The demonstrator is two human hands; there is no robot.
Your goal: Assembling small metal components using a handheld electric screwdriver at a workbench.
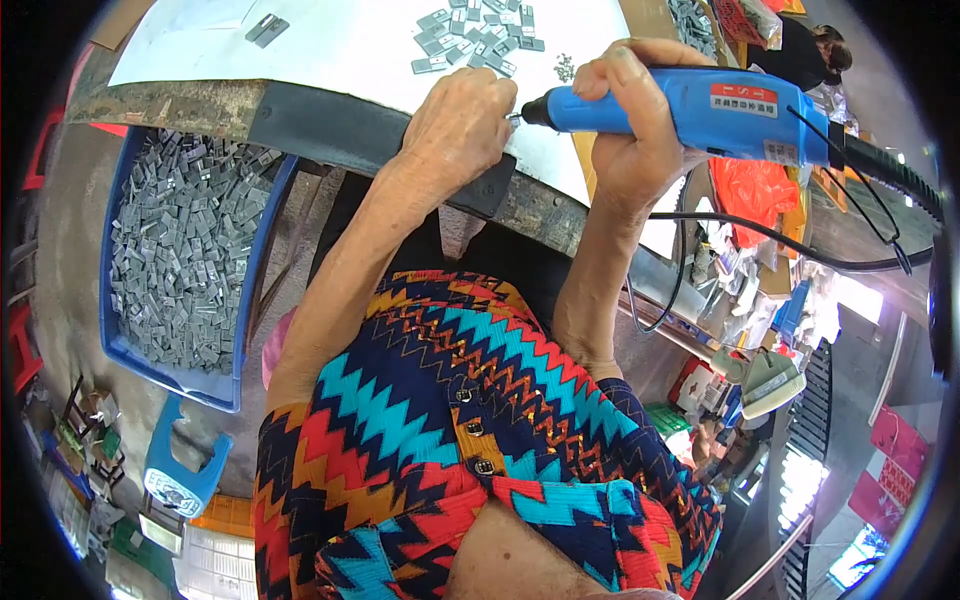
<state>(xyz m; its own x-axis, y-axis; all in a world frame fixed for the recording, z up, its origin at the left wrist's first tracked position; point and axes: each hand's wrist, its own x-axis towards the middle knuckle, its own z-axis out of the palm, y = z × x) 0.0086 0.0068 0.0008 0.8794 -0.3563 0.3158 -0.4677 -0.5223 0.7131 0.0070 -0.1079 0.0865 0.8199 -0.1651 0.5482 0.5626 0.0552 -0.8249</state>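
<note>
Pinching a Gray Piece, Gripping a Blue Driver at the Bench's Near Edge

In a zigzag-patterned shirt (pixel 470 370), a person faces the near edge of a white-covered surface (pixel 340 45), where a black strip (pixel 330 125) lines part of the rim, perhaps to spare the forearms. The left hand (pixel 460 120) has its fingertips pressed together on a small gray piece (pixel 515 119) just inside that edge; most of it is hidden from where I stand. The right hand (pixel 635 125) is clamped around the barrel of a blue power driver (pixel 695 130), held nearly level, apparently so its black nose (pixel 537 110) lines up with the piece. Whether the two touch, I cannot tell. Off the near edge, to the person's left, a blue crate (pixel 165 372) sits low, heaped with gray parts (pixel 190 250), likely for a short reach. Farther in, toward the right edge, tiny loose bits (pixel 565 68) cluster, perhaps kept apart for easy picking. Deeper still spreads a pile of gray pieces (pixel 480 40); a stray block (pixel 267 30) lies well apart, toward the left edge. Beyond the right edge is a co-worker in black (pixel 795 55).
</note>
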